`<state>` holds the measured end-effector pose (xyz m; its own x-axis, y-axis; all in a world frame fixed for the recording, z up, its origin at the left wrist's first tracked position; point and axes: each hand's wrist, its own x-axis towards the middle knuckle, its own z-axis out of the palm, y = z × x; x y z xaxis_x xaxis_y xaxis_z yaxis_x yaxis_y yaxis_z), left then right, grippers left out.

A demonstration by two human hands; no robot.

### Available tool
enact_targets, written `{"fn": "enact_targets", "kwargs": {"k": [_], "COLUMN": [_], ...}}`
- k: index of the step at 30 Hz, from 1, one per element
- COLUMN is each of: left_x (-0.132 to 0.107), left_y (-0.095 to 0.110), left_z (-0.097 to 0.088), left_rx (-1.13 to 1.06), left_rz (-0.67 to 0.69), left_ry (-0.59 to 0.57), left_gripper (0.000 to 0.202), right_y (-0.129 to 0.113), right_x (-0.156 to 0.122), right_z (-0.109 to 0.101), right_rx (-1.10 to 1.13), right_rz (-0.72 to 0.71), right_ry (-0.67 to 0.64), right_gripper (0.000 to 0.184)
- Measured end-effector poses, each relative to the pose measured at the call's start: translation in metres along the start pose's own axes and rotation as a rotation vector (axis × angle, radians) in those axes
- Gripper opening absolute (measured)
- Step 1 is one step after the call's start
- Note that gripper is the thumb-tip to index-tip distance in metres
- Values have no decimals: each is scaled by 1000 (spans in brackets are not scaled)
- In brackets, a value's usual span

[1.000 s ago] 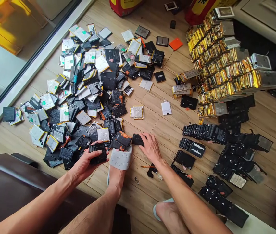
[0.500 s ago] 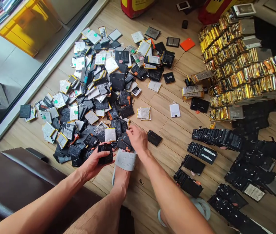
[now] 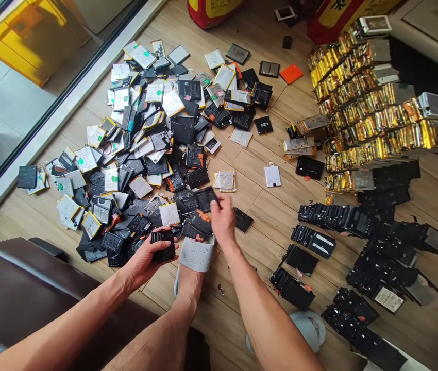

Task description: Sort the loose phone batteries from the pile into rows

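Well, the fingertips of our right hand (image 3: 222, 219) pinch the edge of a flat black phone battery (image 3: 204, 199), while our left hand (image 3: 145, 261) curls, palm up, around a small stack of black batteries (image 3: 162, 246). Each cell looks light and stiff, but probably fragile and a little slick, so we'd hold it by its edges without bending it. Both hands are just ahead of our grey slipper (image 3: 196, 255), with the loose battery heap (image 3: 126, 139) beyond it and gold-edged battery rows (image 3: 369, 113) far to its right.
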<state>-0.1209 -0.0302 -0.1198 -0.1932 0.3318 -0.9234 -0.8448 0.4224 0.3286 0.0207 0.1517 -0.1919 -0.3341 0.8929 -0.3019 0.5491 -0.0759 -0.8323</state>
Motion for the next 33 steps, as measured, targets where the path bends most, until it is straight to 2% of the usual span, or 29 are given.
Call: {"fn": "enact_targets", "kwargs": {"k": [2,4,6,8,12,16,20,23,26,33], "left_x": [0,0,1,0,-3,-4,-4,-3,-4,-3], "left_y": [0,0,-2,-4,-4,0,1,0,0,2], "left_z": [0,1,2,3,3,0,-1,0,1,-1], "left_rx": [-2,-2,7,19,33,28,24,32,38,44], "left_rz": [-3,5,8,-1,2,17,29,25,18,18], "left_ry": [2,5,17,23,18,42,53,45,30,1], "left_gripper": [57,58,58,58,56,55,56,56,55,55], "right_y": [21,44,66,84,107,113,107,98,89,76], "right_x": [-1,-6,-14,-22,-32,-35,-26,-17,-12,-10], "right_z": [-35,-68,-91,-102,-96,-85,-85,-87,-88,-92], "right_rx": [-25,-141,-283,-394,-524,-611,-645,-685,-774,-826], "right_rz": [-22,-83,-180,-275,-369,-405,-376,-390,-409,-419], "right_ry": [156,257,296,281,135,-26,-5,-79,-212,-300], "right_gripper": [21,21,20,19,22,24,23,52,67,72]}}
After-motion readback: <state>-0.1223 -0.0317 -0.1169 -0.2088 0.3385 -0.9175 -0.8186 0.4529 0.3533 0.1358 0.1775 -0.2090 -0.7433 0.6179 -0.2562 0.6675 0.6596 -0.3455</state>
